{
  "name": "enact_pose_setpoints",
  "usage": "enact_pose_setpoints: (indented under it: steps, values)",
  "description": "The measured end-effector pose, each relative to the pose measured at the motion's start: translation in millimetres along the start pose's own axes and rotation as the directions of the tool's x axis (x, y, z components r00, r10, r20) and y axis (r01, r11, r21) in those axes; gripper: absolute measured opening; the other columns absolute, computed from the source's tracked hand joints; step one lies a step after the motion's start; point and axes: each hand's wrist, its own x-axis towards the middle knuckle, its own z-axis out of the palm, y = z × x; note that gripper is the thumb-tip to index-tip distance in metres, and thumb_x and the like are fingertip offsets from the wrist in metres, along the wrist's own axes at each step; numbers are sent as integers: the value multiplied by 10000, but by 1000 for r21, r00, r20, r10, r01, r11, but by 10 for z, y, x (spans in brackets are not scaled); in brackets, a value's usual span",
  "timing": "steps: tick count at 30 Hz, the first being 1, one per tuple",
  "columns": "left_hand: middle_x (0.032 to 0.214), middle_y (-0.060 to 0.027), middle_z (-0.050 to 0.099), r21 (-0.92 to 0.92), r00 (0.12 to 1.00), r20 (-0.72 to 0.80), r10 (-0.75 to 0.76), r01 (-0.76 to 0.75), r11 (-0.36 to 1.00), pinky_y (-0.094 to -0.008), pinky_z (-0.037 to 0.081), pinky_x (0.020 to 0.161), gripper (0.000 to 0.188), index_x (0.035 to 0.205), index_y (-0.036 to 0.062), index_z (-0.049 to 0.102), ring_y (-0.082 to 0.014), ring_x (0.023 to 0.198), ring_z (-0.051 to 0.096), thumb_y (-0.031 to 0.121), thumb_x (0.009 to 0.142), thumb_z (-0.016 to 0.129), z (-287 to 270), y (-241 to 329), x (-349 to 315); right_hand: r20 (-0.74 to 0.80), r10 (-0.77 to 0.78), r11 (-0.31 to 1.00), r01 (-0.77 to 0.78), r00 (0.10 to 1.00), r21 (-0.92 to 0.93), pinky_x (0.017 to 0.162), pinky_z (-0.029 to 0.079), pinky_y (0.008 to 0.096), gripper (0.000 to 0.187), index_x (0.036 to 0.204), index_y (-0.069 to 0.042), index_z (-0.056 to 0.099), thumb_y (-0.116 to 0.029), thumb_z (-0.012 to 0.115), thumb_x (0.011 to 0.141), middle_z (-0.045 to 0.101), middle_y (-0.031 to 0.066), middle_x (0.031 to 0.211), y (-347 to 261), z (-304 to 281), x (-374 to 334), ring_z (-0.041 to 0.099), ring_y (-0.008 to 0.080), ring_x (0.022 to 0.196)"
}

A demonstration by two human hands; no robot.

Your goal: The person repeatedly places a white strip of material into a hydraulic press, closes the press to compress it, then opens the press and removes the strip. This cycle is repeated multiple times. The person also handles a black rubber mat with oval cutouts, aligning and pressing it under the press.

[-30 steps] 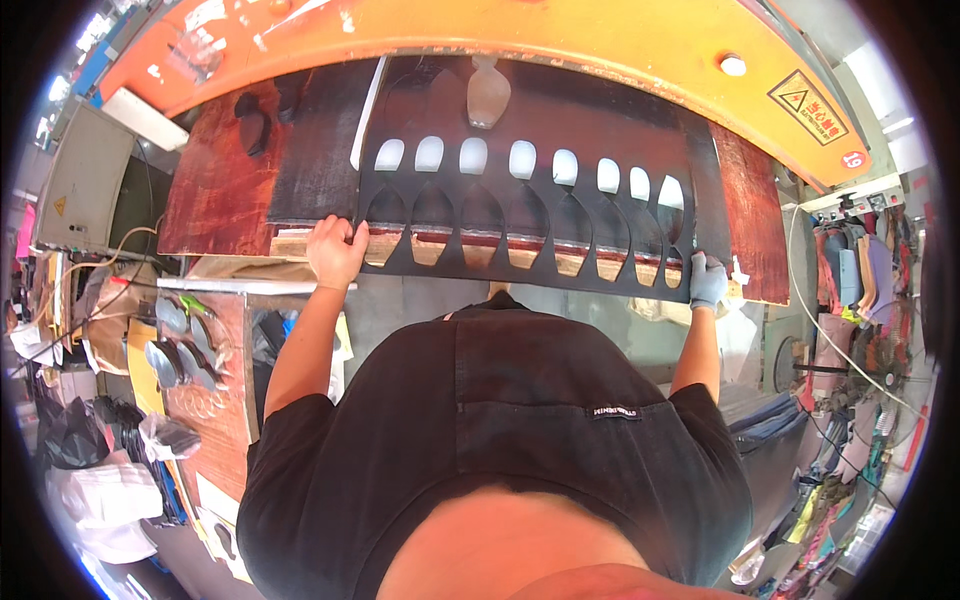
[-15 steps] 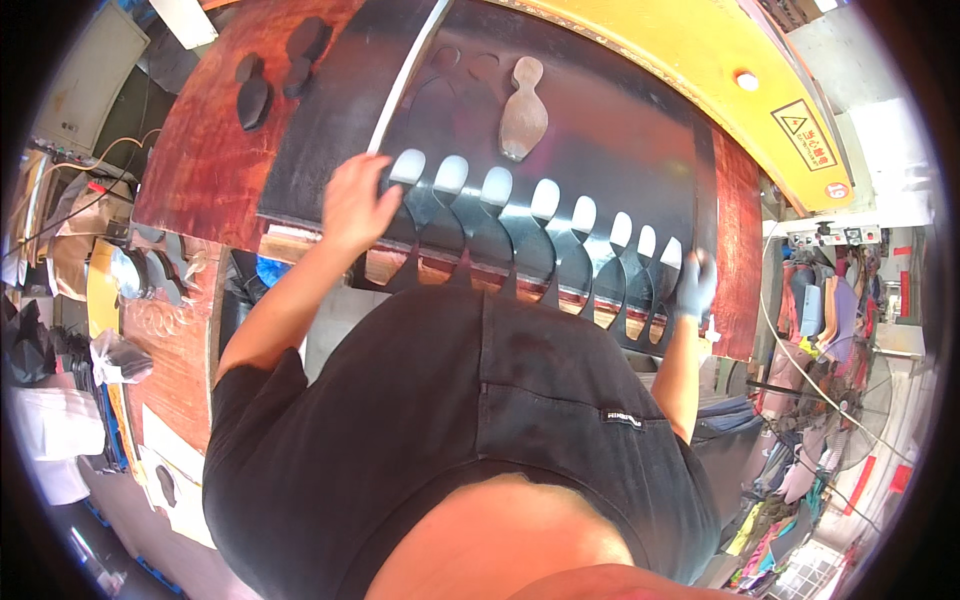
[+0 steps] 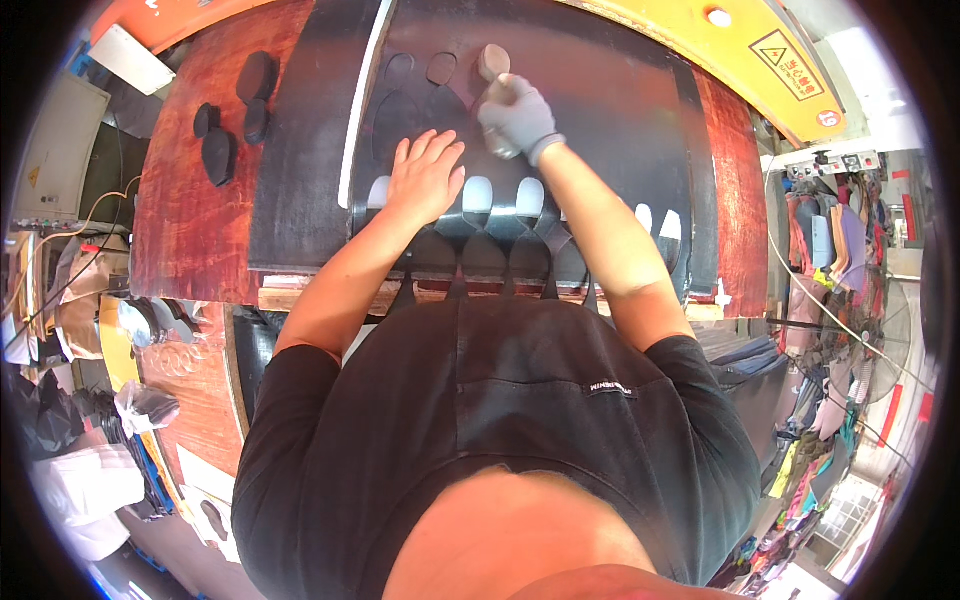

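My right hand (image 3: 520,118), in a grey glove, is closed over the middle of a brown sole-shaped cutting die (image 3: 494,62). One rounded end of the die shows beyond the fingers, and part of its other end shows below the palm. Under it lies a glossy black sheet (image 3: 625,115). My bare left hand (image 3: 428,178) is open on this sheet, fingers stretched away from me, just left of the die. Along the near side runs a row of sole-shaped outlines with pale rounded ends (image 3: 478,195); my forearms hide some of them.
Dark sole-shaped pieces (image 3: 218,155) lie on the reddish wooden table (image 3: 180,220) at left. A white strip (image 3: 362,110) crosses the black surface. A yellow machine beam (image 3: 780,70) spans the far right. Hanging coloured materials (image 3: 820,235) are at right.
My right hand has moved from the sheet's near right corner to the die and closed on it. My left hand has shifted right, onto the sheet. The view has shifted too.
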Motion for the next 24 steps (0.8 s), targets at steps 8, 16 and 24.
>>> enact_pose_setpoints:
  steps: [8,16,24]
  values:
    - [1313,-67,490,6,999,35,-25,25,1000,-512,277,1050,372,1191,99,566,-267,1269,391,254,853,571,-15,42,-27,-53,-98,950,77,994,-303,950,432,405,733,1258,-67,519,-393,689,625,507,224,1229,155,-450,-126,512,363,1122]
    - [1330,-50,485,15,1000,8,-16,16,1000,-499,276,1058,376,1200,125,569,-267,1275,394,259,850,582,17,45,65,-57,-91,847,47,994,-529,940,430,411,666,1210,-93,540,-399,686,637,513,202,1204,166,-316,-262,495,368,1102]
    - [1306,-80,496,-110,1000,-31,-4,1,994,-515,277,1041,381,1178,109,576,-286,1269,395,267,833,605,-7,-11,21,-94,24,998,-30,995,-55,1010,389,393,710,1276,-53,501,-437,676,706,499,192,1292,455,-505,-141,494,336,1188]
